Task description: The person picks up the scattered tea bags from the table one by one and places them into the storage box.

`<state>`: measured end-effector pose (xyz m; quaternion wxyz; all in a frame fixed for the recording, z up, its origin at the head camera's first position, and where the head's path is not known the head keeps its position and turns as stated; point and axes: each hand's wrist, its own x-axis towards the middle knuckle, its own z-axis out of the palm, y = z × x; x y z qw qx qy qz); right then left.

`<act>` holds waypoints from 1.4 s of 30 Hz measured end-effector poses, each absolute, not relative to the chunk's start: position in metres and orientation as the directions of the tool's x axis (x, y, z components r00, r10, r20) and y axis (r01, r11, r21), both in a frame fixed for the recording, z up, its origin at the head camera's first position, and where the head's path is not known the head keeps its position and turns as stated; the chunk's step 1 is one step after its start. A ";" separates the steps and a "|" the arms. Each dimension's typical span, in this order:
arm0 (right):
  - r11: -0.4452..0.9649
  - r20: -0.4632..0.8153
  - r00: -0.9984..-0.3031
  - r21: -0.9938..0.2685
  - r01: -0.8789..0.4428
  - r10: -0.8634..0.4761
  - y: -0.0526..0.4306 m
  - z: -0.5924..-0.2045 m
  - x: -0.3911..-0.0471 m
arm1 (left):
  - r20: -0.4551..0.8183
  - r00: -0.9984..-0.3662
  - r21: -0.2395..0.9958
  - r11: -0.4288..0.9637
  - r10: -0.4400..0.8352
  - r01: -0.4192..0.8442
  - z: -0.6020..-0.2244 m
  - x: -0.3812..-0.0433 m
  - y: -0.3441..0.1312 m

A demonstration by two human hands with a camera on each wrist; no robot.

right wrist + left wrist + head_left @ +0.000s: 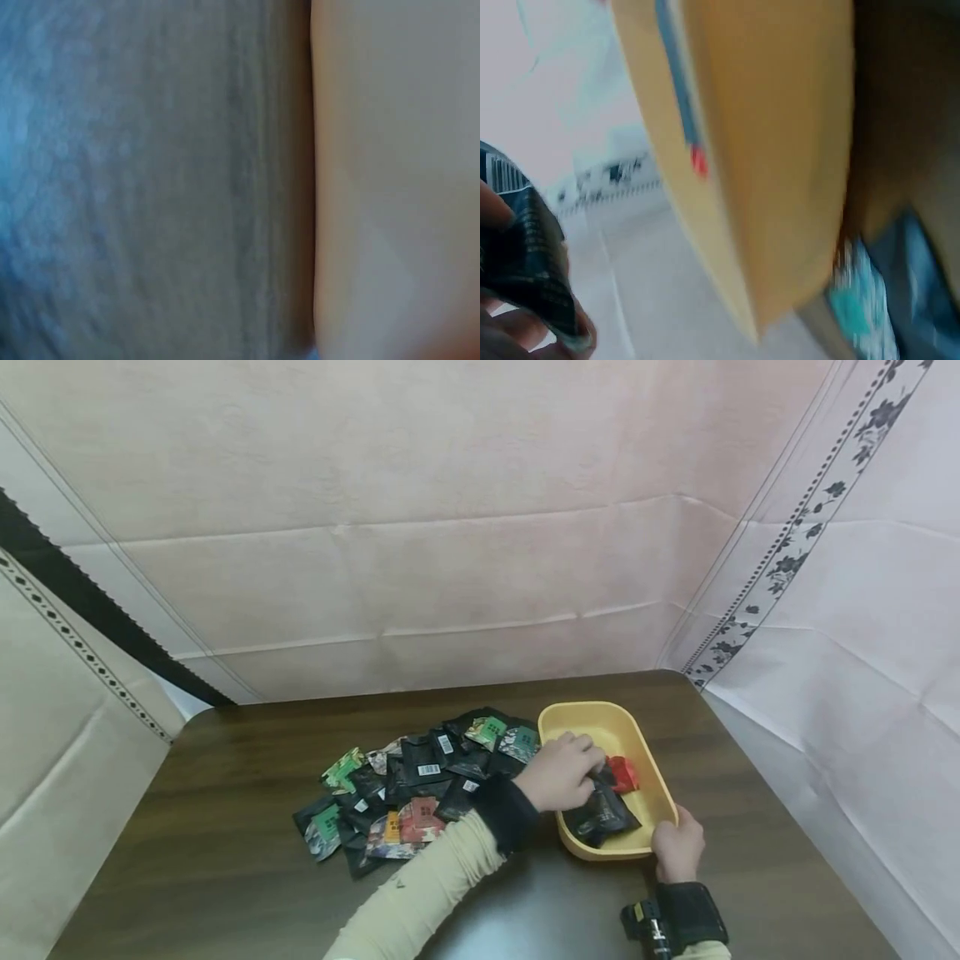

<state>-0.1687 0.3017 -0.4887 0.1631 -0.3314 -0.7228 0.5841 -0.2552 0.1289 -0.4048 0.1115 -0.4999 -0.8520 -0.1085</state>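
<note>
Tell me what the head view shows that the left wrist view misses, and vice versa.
Only the head view shows the person's right grip on the yellow, round-cornered, plastic-looking tray, and the whole spread of flat, mostly black packets.

Only the left wrist view shows the barcode on the shiny black packet held in the left grip.

Both show the tray, the left grip, part of the spread and white, dark-patterned cloth.

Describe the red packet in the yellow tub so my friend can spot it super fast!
On the brown table, find the yellow tub, just right of the heap of packets. Inside it, near the right wall and close to the left hand, lies the red packet. It's the bright red one; the packets beside it are black.
</note>
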 end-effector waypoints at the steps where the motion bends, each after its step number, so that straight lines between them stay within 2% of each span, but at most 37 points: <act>1: 0.105 -0.142 -0.729 -0.954 0.282 0.669 0.300 -0.489 -0.169 | 0.291 -0.472 0.068 0.474 0.832 0.878 -0.409 -0.254 0.133; 4: 0.128 -0.110 -0.732 -0.957 0.261 0.673 0.295 -0.490 -0.171 | 0.242 -0.472 0.073 0.469 0.848 0.880 -0.423 -0.249 0.141; 9: 0.166 -0.064 -0.731 -0.957 0.238 0.679 0.291 -0.491 -0.173 | 0.135 -0.519 0.113 0.507 0.844 0.854 -0.437 -0.244 0.137; 15: 0.151 -0.078 -0.741 -0.960 0.237 0.667 0.291 -0.491 -0.173 | 0.158 -0.532 0.148 0.513 0.832 0.846 -0.436 -0.247 0.121; 20: 0.134 -0.093 -0.744 -0.962 0.239 0.661 0.290 -0.492 -0.173 | 0.136 -0.566 0.188 0.540 0.813 0.820 -0.436 -0.249 0.104; 26: 0.107 -0.098 -0.734 -0.968 0.228 0.672 0.292 -0.491 -0.173 | 0.128 -0.604 0.141 0.588 0.787 0.796 -0.442 -0.248 0.063; 30: 0.111 -0.104 -0.728 -0.964 0.242 0.678 0.296 -0.491 -0.173 | 0.116 -0.662 0.106 0.654 0.740 0.749 -0.450 -0.248 0.024; 36: 0.130 -0.105 -0.721 -0.956 0.262 0.685 0.300 -0.492 -0.172 | -0.012 -0.761 0.155 0.753 0.649 0.640 -0.462 -0.255 -0.036; 42: 0.123 -0.116 -0.723 -0.955 0.269 0.681 0.299 -0.493 -0.171 | -0.102 -0.784 0.140 0.789 0.612 0.598 -0.479 -0.259 -0.057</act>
